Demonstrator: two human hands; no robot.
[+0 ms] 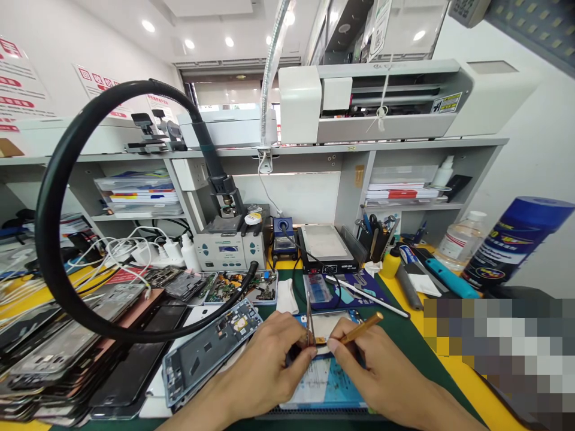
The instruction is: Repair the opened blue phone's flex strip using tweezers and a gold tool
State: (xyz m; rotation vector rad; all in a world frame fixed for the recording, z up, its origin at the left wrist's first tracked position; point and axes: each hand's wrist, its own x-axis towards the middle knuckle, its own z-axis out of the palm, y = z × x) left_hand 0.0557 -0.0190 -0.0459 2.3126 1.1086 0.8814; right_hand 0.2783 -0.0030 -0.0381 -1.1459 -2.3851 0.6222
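Near the middle of the bench, my left hand is closed around a pair of metal tweezers, their arms pointing up and away. My right hand grips a slim gold-coloured tool like a pen; its working tip is hidden by my fingers. Between the hands lies a blue-edged device, seemingly an opened phone, with a small orange part near my fingertips. Beneath it is a blue and white work surface. My fingers cover much of the device's near end.
A blue phone frame leans left of my hands, beside stacked phones. A black hose loops over the left side. Behind stand a soldering station, a tray of boards and a heating plate. A spray can is at right.
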